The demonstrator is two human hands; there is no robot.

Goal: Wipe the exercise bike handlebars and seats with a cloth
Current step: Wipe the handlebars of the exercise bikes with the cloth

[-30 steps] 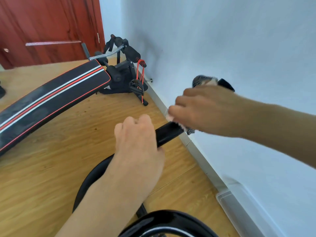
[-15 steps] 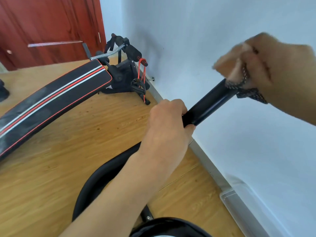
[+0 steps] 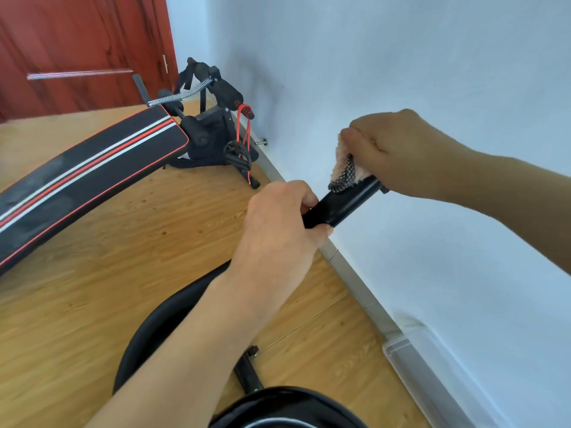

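Big picture first: pale wall (image 3: 401, 57) on the right, wooden floor (image 3: 123, 242) running up to a red door (image 3: 77, 41), and a black sit-up bench (image 3: 92, 168) with red and white stripes lying across the left side, well apart from the action. At the bottom edge, a curved black part of the exercise bike (image 3: 278, 406) peeks in; whether that is the seat, I cannot tell.

Now the 2 arms. The left hand (image 3: 278, 230) is wrapped round the black handlebar (image 3: 343, 202), fingers curled tight together and thumb underneath, steadying the bar. The right hand (image 3: 398, 149) sits at the very tip of that bar, fingers bunched into a fist, pinching the cloth (image 3: 346, 171), a fuzzy pink thing with a dark checked edge, down against the bar's end.

So the cloth is right on the grip's tip, touching it, and this looks like the end-cap getting its wipe.

Risks from here: the cloth is balled up small, so it could slide off the rounded end and leave the underside untouched. The section under the left palm is covered, so it could get skipped unless that hand shifts. And the wall is close on the right, so a hard stroke outward could knock knuckles into it.
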